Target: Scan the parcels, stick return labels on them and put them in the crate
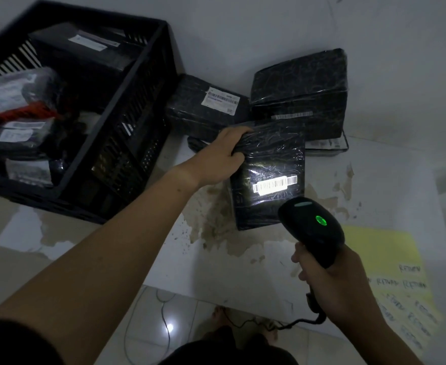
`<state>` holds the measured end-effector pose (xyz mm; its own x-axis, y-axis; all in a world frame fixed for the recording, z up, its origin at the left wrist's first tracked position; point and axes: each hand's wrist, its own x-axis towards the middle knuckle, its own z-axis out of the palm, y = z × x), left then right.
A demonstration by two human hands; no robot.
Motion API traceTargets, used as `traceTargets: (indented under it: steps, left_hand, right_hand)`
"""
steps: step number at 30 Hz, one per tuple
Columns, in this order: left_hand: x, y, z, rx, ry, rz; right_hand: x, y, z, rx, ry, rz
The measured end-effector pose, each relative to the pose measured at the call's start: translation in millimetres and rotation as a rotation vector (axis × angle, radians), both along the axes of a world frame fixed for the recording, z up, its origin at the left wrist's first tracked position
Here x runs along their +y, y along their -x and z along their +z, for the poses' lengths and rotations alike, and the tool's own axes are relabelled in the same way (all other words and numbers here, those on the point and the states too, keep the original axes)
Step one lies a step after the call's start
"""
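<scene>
A black plastic-wrapped parcel lies on the white table, its white barcode label lit up bright. My left hand grips the parcel's upper left corner. My right hand holds a black barcode scanner by its handle, nose aimed at the label from just below the parcel, a green light glowing on top. The black slatted crate stands at the left with several wrapped parcels inside. A yellow sheet of handwritten return labels lies at the right.
Two more black parcels sit behind the held one: a flat one with a white label beside the crate and a big one against the wall. The scanner cable trails off the table's front edge to the tiled floor.
</scene>
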<state>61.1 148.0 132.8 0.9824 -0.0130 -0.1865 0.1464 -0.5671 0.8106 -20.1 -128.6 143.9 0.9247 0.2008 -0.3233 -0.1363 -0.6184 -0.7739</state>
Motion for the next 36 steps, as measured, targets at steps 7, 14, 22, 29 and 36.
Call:
traceTargets:
  steps: [7,14,22,29,36]
  left_hand:
    - [0.3,-0.1,0.3,-0.002,-0.007,-0.009]
    - [-0.8,2.1,3.6,-0.009,-0.008,-0.019]
    - [0.0,1.9,2.2,-0.005,-0.010,-0.018]
    - [0.7,-0.2,-0.5,-0.010,-0.026,-0.015]
    - [0.7,-0.6,-0.9,0.004,-0.001,-0.002]
  right_hand:
    - [16.4,-4.5,0.3,-0.044,0.038,0.032]
    - [23.5,-4.0,-9.3,-0.067,-0.018,0.025]
    - [25.4,-3.3,-7.9,-0.108,-0.033,0.029]
    - [20.6,-4.3,-9.1,-0.102,-0.019,-0.020]
    - [10.2,-5.9,-5.9,-0.087,-0.024,-0.047]
